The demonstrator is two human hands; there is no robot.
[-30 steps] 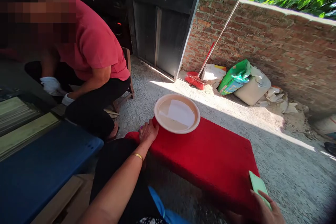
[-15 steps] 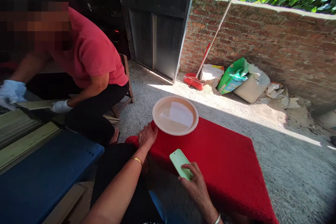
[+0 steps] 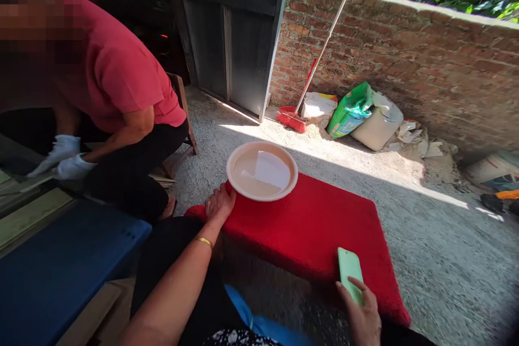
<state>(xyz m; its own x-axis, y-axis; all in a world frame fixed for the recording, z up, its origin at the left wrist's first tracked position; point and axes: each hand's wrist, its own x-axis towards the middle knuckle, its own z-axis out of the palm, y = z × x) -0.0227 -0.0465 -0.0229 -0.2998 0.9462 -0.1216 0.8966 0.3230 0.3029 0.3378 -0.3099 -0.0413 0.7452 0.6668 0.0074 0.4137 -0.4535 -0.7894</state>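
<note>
- Brick wall [image 3: 405, 54]: runs along the back right.
- Co-worker [image 3: 121, 70]: seated at left, red top, white gloves [image 3: 75, 166].
- Red-covered bench [image 3: 316, 221]: in front of the wearer.
- Basin [image 3: 263, 198]: pale, holds liquid; at bench's far left end.
- Left hand [image 3: 219, 204]: on bench corner just beside basin; fingers close together, tips hidden, cannot tell if gripping.
- Right hand [image 3: 363, 308]: thumb and fingers pinching near end of slab [image 3: 349, 267].
- Slab: light green, phone-shaped; at bench's near right edge, contact with cloth unclear.
</note>
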